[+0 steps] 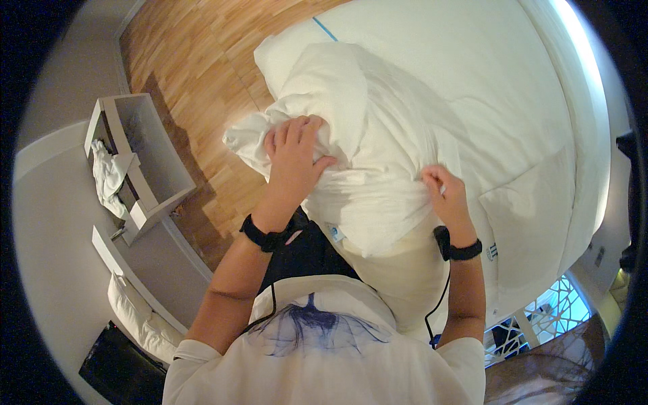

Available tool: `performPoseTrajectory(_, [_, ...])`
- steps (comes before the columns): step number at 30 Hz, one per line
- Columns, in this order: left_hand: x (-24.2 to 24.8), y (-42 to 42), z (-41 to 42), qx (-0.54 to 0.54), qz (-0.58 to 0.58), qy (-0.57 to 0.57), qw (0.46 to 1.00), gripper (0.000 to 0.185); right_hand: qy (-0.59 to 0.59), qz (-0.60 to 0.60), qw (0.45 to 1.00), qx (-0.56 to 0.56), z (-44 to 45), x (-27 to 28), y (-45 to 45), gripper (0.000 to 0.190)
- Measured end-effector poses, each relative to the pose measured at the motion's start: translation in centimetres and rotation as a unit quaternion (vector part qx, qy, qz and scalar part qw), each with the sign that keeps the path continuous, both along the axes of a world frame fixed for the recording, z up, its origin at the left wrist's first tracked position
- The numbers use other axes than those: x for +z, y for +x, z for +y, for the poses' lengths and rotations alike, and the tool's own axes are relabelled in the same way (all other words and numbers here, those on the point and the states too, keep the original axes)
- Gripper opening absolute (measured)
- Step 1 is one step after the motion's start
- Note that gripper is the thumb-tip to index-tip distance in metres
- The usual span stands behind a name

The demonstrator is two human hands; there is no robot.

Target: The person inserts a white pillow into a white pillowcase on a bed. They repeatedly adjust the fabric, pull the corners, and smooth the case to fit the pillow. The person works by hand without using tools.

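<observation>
A rumpled white cloth cover (374, 202), perhaps a pillowcase, lies around a plump white pillow or folded bedding (324, 76) at the near edge of the bed. My left hand (298, 144) rests palm down on the bunched fabric at the left, fingers spread and partly sunk in its folds. At the right side of the cover, my right hand (445, 190) pinches the cloth, which pulls into creases toward the fingers. Black bands circle both wrists. What lies inside the cover is hidden.
The white-covered bed (486, 76) extends to the back right, with a flat white pillow or cloth (531, 217) near its right side. Left stands a white shelf unit (157, 147) with a crumpled cloth (107, 177) hanging on it. Wooden floor (202, 61) lies between them.
</observation>
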State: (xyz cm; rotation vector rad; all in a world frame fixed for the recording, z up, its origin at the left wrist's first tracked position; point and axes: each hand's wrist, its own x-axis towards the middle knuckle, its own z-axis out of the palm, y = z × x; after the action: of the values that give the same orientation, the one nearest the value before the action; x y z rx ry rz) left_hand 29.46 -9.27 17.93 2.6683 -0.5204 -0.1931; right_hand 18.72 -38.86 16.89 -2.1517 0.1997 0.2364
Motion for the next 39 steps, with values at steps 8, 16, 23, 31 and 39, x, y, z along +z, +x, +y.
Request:
performPoseTrajectory(8, [0.7,-1.3,0.1,0.041,0.028,0.097,0.994,0.074,-0.169,0.019,0.985,-0.013,-2.4,-7.4,7.7,0.068])
performPoseTrajectory(16, [-2.1,-1.2,0.3,0.068,0.024,0.037,0.997,0.05,0.161,0.376,0.906,-0.106,-4.1,-9.4,7.6,0.096])
performPoseTrajectory(23, [-2.2,-2.4,3.0,0.109,0.0,-0.081,0.991,0.039,0.165,0.173,0.957,-0.167,-1.2,-2.4,4.3,0.046])
performPoseTrajectory(31, [-5.7,-0.4,1.5,0.081,-0.016,-0.145,0.986,0.038,-0.128,0.008,0.988,-0.084,1.5,11.6,4.1,0.037])
performPoseTrajectory(39, [-5.7,-0.1,2.4,0.284,0.019,-0.302,0.91,0.038,-0.201,0.044,0.977,0.05,9.9,7.9,3.4,0.055])
